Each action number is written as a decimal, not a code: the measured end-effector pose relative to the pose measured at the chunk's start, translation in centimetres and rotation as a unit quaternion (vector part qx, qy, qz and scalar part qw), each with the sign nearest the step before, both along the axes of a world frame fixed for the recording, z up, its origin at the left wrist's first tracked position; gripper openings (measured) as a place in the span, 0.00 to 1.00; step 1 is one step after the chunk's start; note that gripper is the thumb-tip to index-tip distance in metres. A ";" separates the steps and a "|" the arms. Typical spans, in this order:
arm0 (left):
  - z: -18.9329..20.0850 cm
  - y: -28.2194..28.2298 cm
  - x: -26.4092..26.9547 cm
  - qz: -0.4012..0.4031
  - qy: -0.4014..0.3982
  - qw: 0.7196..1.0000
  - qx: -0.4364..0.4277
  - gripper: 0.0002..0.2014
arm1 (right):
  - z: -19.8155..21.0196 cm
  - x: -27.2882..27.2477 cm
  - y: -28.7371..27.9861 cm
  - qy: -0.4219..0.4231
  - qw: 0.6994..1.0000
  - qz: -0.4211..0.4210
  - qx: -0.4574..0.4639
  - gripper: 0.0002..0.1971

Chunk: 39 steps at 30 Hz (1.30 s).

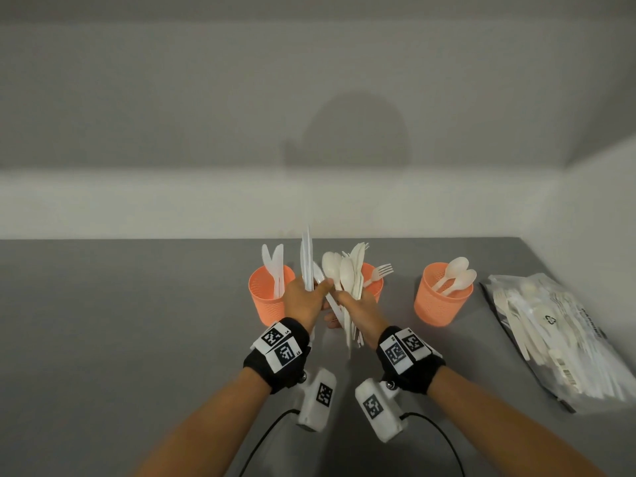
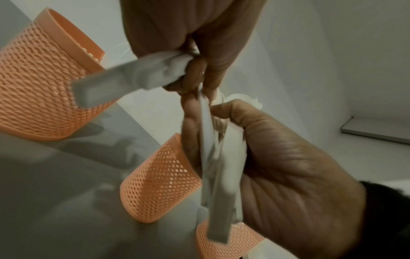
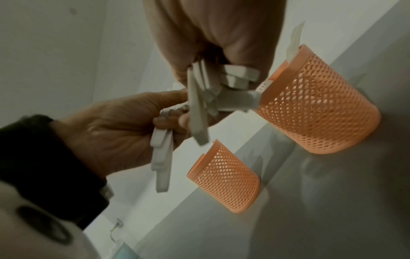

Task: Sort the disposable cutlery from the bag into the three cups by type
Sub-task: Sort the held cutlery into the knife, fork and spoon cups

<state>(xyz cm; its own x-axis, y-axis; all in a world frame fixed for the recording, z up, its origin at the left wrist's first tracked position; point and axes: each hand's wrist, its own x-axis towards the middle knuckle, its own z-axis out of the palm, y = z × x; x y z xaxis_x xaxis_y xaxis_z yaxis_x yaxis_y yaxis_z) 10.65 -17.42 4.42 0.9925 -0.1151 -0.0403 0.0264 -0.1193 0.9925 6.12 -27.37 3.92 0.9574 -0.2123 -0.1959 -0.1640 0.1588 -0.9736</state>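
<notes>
Three orange mesh cups stand in a row. The left cup holds knives, the middle cup forks, the right cup spoons. My left hand grips a few white knives upright in front of the left cup; their handles stick out below its fingers. My right hand holds a mixed bundle of spoons and forks in front of the middle cup. The two hands touch at the fingertips, and one white piece runs between them.
The clear plastic cutlery bag lies at the table's right edge, still holding several pieces. A grey table extends to the left and front. A white wall rises right behind the cups.
</notes>
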 end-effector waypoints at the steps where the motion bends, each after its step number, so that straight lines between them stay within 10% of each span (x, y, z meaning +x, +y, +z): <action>1: -0.1 0.1 0.2 0.007 0.000 1.000 0.011 0.06 | -0.1 0.1 -0.1 0.005 1.000 -0.014 0.005 0.13; 10: 4.3 2.7 6.3 0.133 -0.035 0.982 -0.128 0.09 | -0.2 0.5 -1.5 0.033 0.998 0.011 -0.042 0.09; 27: -1.1 4.6 8.4 0.136 -0.053 0.988 0.053 0.16 | -0.2 1.0 -1.5 0.066 0.997 -0.022 -0.044 0.17; 33: 0.8 5.0 7.5 0.169 -0.221 0.942 0.190 0.18 | -0.4 1.4 -0.7 0.043 0.998 -0.011 -0.043 0.13; 39: 3.4 2.5 2.7 0.043 -0.168 0.984 0.031 0.15 | -0.2 0.7 0.2 0.017 0.997 -0.032 -0.075 0.04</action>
<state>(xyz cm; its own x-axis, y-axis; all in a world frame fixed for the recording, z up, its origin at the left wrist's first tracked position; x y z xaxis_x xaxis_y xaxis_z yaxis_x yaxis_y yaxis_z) 13.37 -14.94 7.83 0.9572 -0.0377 0.2869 -0.2887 -0.1920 0.9380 6.86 -27.14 3.68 0.9345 -0.3016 -0.1891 -0.1909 0.0236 -0.9813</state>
